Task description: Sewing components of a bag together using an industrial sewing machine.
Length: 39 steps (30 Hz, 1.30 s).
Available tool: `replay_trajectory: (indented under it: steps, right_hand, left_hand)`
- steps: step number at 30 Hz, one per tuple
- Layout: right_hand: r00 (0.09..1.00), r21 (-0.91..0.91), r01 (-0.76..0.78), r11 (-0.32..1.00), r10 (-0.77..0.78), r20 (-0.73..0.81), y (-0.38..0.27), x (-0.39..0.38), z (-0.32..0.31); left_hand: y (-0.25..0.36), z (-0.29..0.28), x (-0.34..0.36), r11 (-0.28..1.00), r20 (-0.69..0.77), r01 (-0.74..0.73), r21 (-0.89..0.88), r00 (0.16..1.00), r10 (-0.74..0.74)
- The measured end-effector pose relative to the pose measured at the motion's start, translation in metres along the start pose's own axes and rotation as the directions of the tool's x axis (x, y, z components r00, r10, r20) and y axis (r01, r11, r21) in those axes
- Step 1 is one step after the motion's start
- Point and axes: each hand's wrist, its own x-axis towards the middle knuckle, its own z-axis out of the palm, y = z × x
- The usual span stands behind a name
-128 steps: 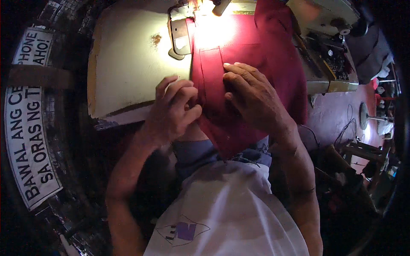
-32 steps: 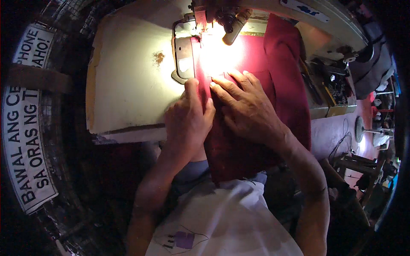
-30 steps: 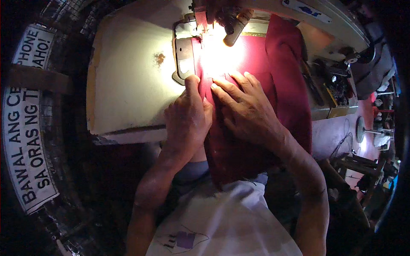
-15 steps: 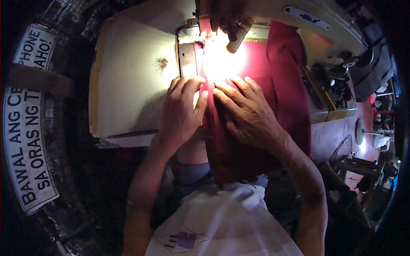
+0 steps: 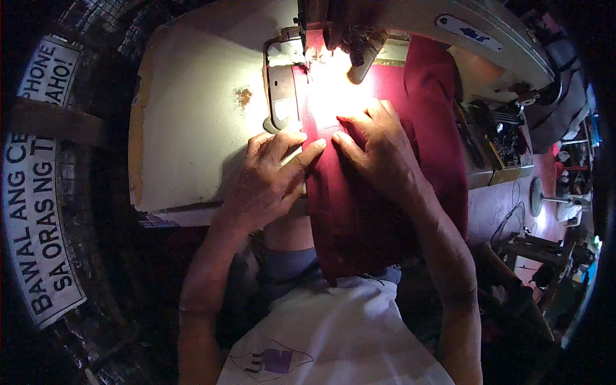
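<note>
Maroon fabric (image 5: pixel 436 147) lies under the needle area of a sewing machine (image 5: pixel 481 38), washed out by bright lamplight, and hangs over the table's front edge. My left hand (image 5: pixel 273 179) is open at the fabric's left edge, fingers bent, thumb tip resting on the cloth. My right hand (image 5: pixel 385 154) is open on the fabric, thumb and index fingertips pressing lightly with a gap between them. A metal plate (image 5: pixel 280 102) sits in the table just left of the cloth, above my left fingers.
The pale worktable (image 5: pixel 179 115) has a worn left edge. At the right are an open box of small tools (image 5: pixel 504 147), dark cloth, a stand fan (image 5: pixel 538 196), cords and a wooden stool. A dark wall with a printed sign (image 5: pixel 42 231) runs along the left.
Since half a second ago my right fingers have moved up the cloth. My left hand has shifted slightly down, its thumb farther right onto the fabric.
</note>
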Motion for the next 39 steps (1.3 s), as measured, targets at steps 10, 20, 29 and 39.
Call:
replay_trajectory:
  steps: [10, 20, 29, 39]
  right_hand:
    - [1.000, -0.011, 0.019, 1.000, -0.019, 0.002, 0.003, 0.007, 0.007]
    - [0.998, -0.053, 0.065, 0.996, -0.066, -0.020, 0.003, 0.012, 0.016]
    - [1.000, -0.267, 0.017, 0.964, -0.015, 0.008, -0.042, -0.044, -0.016]
    - [0.976, -0.217, -0.157, 0.964, 0.118, -0.183, -0.007, -0.053, -0.079]
  left_hand:
    - [0.002, 0.000, -0.002, 0.997, -0.010, -0.031, 0.065, 0.999, 0.032]
    - [0.004, 0.008, 0.001, 0.991, -0.013, -0.092, 0.096, 0.996, 0.093]
    - [0.011, 0.003, 0.003, 0.985, 0.033, -0.087, 0.149, 0.996, 0.083]
    - [0.018, -0.003, -0.002, 0.997, 0.050, 0.021, 0.070, 0.998, -0.024]
